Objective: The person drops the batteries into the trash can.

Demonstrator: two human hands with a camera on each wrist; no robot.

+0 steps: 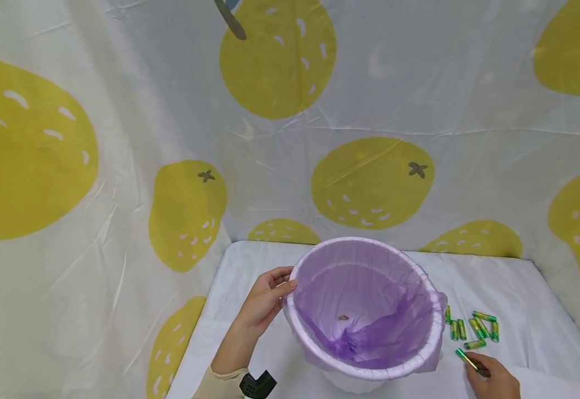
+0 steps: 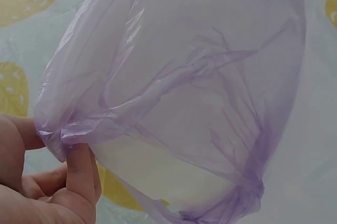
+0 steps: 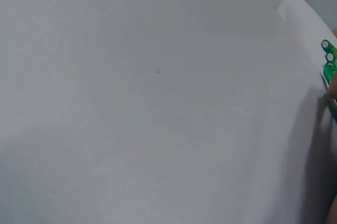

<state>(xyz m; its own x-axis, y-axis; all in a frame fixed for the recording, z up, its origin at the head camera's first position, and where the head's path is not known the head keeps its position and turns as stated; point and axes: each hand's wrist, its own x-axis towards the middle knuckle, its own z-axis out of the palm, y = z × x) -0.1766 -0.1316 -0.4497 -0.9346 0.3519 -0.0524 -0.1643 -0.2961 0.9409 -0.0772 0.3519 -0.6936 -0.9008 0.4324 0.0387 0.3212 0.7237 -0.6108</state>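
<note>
The left hand (image 1: 262, 302) grips the edge of a round white wastebasket (image 1: 354, 383) between thumb and fingers; its purple plastic liner (image 1: 394, 282) folds over the rim and bunches inside, where a small brown fleck (image 1: 343, 317) shows. The right hand (image 1: 494, 378) pinches one green battery (image 1: 466, 359), near the loose batteries (image 1: 478, 328) lying on the white tabletop (image 1: 255, 255) right of the wastebasket

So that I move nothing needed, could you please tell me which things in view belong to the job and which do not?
Apparently in the job:
- bin, gripped by the left hand
- purple bag lining it
- battery in the right hand
- loose batteries, probably

Surroundings only:
- printed cloth
- table
- wrist device
</note>
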